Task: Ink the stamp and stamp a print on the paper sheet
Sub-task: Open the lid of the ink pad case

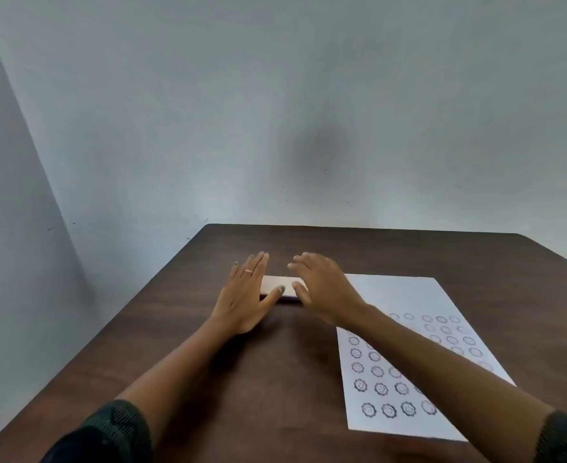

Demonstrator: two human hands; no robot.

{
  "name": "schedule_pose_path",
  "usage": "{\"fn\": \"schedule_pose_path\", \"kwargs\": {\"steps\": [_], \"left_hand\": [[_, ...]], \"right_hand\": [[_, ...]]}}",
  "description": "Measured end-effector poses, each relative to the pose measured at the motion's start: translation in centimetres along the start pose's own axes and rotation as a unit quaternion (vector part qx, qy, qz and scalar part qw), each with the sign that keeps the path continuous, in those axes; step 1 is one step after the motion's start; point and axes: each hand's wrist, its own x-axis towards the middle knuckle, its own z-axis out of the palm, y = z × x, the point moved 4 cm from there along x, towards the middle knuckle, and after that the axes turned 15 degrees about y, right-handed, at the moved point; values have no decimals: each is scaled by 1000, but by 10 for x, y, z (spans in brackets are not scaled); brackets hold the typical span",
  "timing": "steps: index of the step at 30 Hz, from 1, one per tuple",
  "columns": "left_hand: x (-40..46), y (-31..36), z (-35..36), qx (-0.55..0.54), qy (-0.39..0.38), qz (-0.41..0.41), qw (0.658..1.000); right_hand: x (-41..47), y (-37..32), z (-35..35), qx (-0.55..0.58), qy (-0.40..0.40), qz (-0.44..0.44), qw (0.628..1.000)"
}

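Observation:
A flat pale box, likely the ink pad case with its lid down, lies on the brown table between my hands. My left hand rests at its left end, fingers spread, thumb touching the box's front edge. My right hand hovers over its right end, fingers apart, holding nothing. A white paper sheet lies to the right, covered with several round smiley stamp prints; my right forearm crosses over it. No stamp is visible.
The table's far edge meets a plain grey wall. The table's left edge runs diagonally toward me. Dark sleeves cover both upper arms at the bottom of the view.

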Motion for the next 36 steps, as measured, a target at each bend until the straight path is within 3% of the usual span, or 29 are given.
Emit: {"fn": "schedule_pose_path", "kwargs": {"steps": [5,16,29,36], "left_hand": [[-5,-20,3,-112,-57,-111,986],[-19,-26,-4,-66,-93,-61,992],[-53,-18,-29,-75,-106,-23,991],[-56,-17,-34,-79,-99,-23,992]], "right_hand": [[5,-6,32,45,-69,26,996],[5,-6,44,61,-103,52,991],[-34,-41,20,100,-58,-1,993],[-35,-42,13,135,-27,13,990]]}}
